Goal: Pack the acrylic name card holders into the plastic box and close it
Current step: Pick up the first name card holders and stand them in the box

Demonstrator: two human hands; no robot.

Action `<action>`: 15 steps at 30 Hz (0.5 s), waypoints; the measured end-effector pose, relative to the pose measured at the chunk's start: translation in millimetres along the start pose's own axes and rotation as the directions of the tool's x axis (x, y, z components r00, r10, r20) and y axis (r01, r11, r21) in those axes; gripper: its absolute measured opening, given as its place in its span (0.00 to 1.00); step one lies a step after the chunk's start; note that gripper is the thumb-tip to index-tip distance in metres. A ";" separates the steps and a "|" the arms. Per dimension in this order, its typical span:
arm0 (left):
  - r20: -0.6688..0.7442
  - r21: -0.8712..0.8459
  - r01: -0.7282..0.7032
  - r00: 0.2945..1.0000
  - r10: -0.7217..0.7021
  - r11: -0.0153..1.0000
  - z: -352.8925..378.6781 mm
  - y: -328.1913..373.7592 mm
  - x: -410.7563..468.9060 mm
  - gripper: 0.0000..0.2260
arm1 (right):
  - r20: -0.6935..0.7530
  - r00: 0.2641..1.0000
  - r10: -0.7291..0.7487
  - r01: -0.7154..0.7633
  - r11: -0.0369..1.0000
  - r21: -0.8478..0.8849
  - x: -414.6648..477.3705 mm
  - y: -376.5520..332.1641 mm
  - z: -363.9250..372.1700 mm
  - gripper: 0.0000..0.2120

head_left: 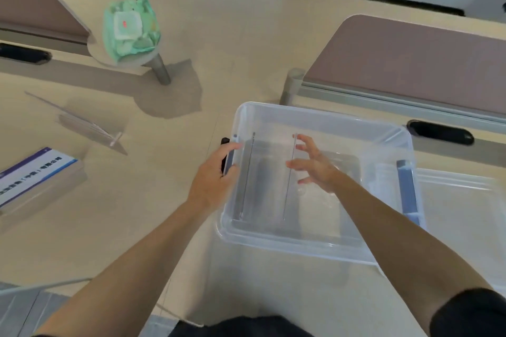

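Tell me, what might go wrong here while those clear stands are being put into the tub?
Two risks stand out. The acrylic holders in the plastic box stand on edge, and the right hand is open beside one, so it could tip over. The box's near corner seems to overhang the desk edge while the left hand grips its left wall; a push might slide it off. More holders still lie on the desk.

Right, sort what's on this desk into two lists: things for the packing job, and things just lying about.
For the job:
- plastic box
- acrylic holders standing in the box
- acrylic holder on the desk
- holder with a printed card
- lid, beside the box
- left hand on the box edge
- right hand inside the box

Lying about:
- green wipes pack
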State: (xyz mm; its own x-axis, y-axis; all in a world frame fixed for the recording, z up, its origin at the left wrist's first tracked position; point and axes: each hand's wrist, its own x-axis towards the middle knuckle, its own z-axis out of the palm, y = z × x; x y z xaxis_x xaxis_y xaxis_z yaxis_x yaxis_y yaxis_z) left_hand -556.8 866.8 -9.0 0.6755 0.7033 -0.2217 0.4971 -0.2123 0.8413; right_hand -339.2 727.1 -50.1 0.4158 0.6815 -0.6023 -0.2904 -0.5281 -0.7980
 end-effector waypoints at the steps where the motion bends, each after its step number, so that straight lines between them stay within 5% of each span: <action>1: 0.001 0.000 0.009 1.000 -0.009 1.000 0.4 -0.8 -0.2 0.19 | -0.007 1.000 0.011 -0.011 1.000 -0.020 1.8 -0.6 1.6 0.38; 9: 0.030 -0.113 0.032 0.999 -0.029 0.993 1.8 -3.3 -0.2 0.20 | 0.021 0.996 0.084 -0.086 0.990 0.111 0.3 14.9 1.0 0.41; 15: 0.037 -0.200 0.059 0.998 -0.053 0.978 2.0 -6.8 0.2 0.19 | 0.121 0.991 -0.061 0.104 0.912 -0.396 -36.2 27.1 -2.9 0.43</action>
State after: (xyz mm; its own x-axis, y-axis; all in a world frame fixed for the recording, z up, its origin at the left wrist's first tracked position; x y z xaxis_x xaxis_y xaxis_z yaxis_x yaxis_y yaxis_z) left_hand -559.0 867.0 -15.7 0.6679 0.6879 -0.2840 0.4176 -0.0305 0.9081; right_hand -359.7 686.7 -49.8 0.3251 0.7687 -0.5509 0.1197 -0.6113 -0.7823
